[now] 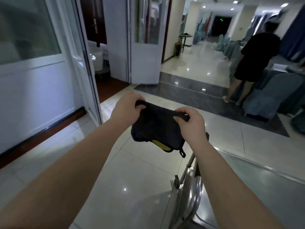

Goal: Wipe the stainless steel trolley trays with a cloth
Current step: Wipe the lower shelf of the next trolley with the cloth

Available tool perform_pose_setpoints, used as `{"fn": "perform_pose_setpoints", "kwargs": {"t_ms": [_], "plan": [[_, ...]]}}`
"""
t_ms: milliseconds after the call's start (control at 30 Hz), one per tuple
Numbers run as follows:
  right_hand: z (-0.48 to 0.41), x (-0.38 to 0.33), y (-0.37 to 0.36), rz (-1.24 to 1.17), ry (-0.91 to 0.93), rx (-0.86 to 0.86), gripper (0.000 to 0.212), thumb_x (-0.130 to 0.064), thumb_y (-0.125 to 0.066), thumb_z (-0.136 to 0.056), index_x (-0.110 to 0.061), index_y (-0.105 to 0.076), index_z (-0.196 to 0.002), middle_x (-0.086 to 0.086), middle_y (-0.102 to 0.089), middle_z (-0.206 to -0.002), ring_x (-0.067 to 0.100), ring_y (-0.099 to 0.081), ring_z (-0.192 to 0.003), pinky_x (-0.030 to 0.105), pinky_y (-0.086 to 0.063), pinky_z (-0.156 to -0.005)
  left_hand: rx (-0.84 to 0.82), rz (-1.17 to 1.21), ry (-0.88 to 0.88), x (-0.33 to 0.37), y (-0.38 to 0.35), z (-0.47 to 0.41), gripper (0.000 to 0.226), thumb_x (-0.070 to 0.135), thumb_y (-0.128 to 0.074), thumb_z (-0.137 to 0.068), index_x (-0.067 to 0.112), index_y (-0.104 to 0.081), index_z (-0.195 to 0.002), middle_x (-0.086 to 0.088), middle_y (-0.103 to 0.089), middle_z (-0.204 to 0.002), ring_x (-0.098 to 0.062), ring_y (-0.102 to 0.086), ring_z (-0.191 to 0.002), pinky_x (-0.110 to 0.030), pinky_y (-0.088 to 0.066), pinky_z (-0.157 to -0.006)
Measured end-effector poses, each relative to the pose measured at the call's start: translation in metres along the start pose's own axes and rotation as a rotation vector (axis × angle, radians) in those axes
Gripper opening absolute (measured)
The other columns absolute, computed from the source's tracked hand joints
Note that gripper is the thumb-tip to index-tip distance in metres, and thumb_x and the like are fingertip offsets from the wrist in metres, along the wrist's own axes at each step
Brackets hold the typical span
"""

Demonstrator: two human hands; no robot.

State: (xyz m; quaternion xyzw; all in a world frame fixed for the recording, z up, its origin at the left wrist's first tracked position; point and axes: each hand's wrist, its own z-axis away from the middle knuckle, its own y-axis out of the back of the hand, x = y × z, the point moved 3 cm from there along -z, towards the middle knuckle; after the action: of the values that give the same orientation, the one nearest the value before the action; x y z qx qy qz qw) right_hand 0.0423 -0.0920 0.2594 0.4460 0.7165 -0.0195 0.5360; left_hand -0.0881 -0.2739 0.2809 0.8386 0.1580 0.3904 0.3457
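Holding a dark cloth (153, 126) up at arm's length, in the air, with both hands. Pinched at its top left corner by the left hand (127, 109), fingers curled over the bunched edge; gripped at its top right corner by the right hand (189, 124) in the same way, with a short tail of fabric poking out past the knuckles. Pulled fairly straight along the top between the two grips, well apart from each other, and hanging slack below. Trimmed with a yellow strip (160, 143) along the bottom edge and ending in a small loop (182, 153) at the lower right corner. Hovering over the pale tiled floor (132, 179), above the steel tubing of the trolley (197, 187) at lower right; cannot tell whether touching the frame behind the right wrist. Beside that tubing, reaching to the right edge, a grey reflective tray (264, 192). To the left, white glazed doors (41, 80), standing ajar. Farther ahead, up a dark step (189, 90), a person in black (257, 55) seen from behind, next to chairs in blue-grey covers (264, 100).
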Motion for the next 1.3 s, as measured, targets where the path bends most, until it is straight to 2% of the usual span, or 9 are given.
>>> {"fn": "perform_pose_setpoints", "kwargs": {"t_ms": [133,333,533,633,733,867,1033,1200,1300], "plan": [[-0.080,0.011,-0.013,0.014,0.040,0.087,0.024,-0.007,-0.060,-0.090,-0.031,-0.064,-0.096,-0.015,-0.059,-0.098,-0.011,-0.051,-0.091,0.002,-0.035,-0.075,0.001,-0.002,-0.075,-0.014,-0.021,-0.091,0.012,0.023,-0.062,-0.092,0.027,-0.068,-0.102,0.010,-0.048,-0.092,-0.010,-0.047,-0.086,-0.021,-0.033,-0.075],[-0.208,0.036,-0.044,0.022,0.024,0.112,0.023,-0.007,-0.059,-0.091,-0.027,-0.066,-0.098,-0.008,-0.060,-0.105,0.004,-0.050,-0.096,0.014,-0.036,-0.082,0.045,-0.093,-0.106,-0.051,-0.045,-0.208,0.010,0.033,-0.063,-0.089,0.034,-0.067,-0.099,0.011,-0.052,-0.091,-0.012,-0.050,-0.082,-0.036,-0.045,-0.082],[-0.315,0.060,-0.078,0.109,0.069,0.163,0.026,-0.005,-0.058,-0.092,-0.031,-0.060,-0.095,-0.007,-0.053,-0.105,-0.002,-0.044,-0.090,-0.003,-0.028,-0.078,0.047,-0.129,-0.182,-0.090,-0.077,-0.328,0.012,0.039,-0.062,-0.089,0.038,-0.067,-0.100,0.017,-0.051,-0.088,-0.010,-0.052,-0.083,-0.032,-0.041,-0.079],[-0.371,0.085,-0.086,0.154,0.042,0.218,0.022,-0.006,-0.057,-0.093,-0.026,-0.062,-0.099,-0.005,-0.053,-0.107,-0.004,-0.043,-0.086,-0.005,-0.027,-0.077,0.027,-0.108,-0.262,-0.099,-0.104,-0.399,0.014,0.041,-0.062,-0.090,0.037,-0.067,-0.102,0.014,-0.056,-0.092,-0.013,-0.056,-0.088,-0.035,-0.045,-0.081],[-0.425,0.113,-0.087,0.219,0.018,0.289,0.020,-0.007,-0.057,-0.093,-0.024,-0.064,-0.102,-0.005,-0.053,-0.105,-0.003,-0.043,-0.091,0.001,-0.030,-0.077,0.011,-0.066,-0.351,-0.101,-0.142,-0.468,0.016,0.041,-0.064,-0.089,0.034,-0.068,-0.102,0.011,-0.062,-0.096,-0.016,-0.058,-0.092,-0.043,-0.048,-0.087],[-0.490,0.150,-0.080,0.289,-0.058,0.398,0.020,-0.007,-0.057,-0.092,-0.025,-0.063,-0.098,-0.008,-0.059,-0.101,0.004,-0.049,-0.092,0.009,-0.032,-0.076,-0.035,0.052,-0.423,-0.099,-0.204,-0.556,0.015,0.039,-0.067,-0.085,0.033,-0.071,-0.098,0.011,-0.064,-0.095,-0.017,-0.060,-0.093,-0.033,-0.043,-0.084],[-0.559,0.195,-0.058,0.399,-0.153,0.487,0.024,-0.009,-0.054,-0.093,-0.032,-0.062,-0.097,-0.021,-0.057,-0.092,-0.006,-0.050,-0.085,0.003,-0.032,-0.070,-0.140,0.198,-0.486,-0.079,-0.285,-0.650,0.008,0.038,-0.068,-0.083,0.036,-0.070,-0.091,0.017,-0.059,-0.088,-0.013,-0.059,-0.092,-0.031,-0.043,-0.082],[-0.609,0.258,-0.013,0.499,-0.208,0.537,0.023,-0.009,-0.055,-0.092,-0.029,-0.064,-0.099,-0.012,-0.061,-0.099,0.004,-0.050,-0.091,0.004,-0.031,-0.072,-0.218,0.281,-0.563,-0.037,-0.374,-0.709,0.008,0.037,-0.068,-0.082,0.034,-0.071,-0.089,0.019,-0.055,-0.081,-0.013,-0.060,-0.091,-0.042,-0.047,-0.088],[-0.636,0.299,0.027,0.525,-0.221,0.543,0.027,-0.009,-0.056,-0.092,-0.036,-0.060,-0.094,-0.015,-0.059,-0.096,0.001,-0.049,-0.089,0.005,-0.032,-0.071,-0.226,0.318,-0.601,-0.001,-0.429,-0.744,0.005,0.039,-0.068,-0.082,0.037,-0.069,-0.086,0.023,-0.053,-0.077,-0.007,-0.056,-0.087,-0.034,-0.046,-0.084]]}}
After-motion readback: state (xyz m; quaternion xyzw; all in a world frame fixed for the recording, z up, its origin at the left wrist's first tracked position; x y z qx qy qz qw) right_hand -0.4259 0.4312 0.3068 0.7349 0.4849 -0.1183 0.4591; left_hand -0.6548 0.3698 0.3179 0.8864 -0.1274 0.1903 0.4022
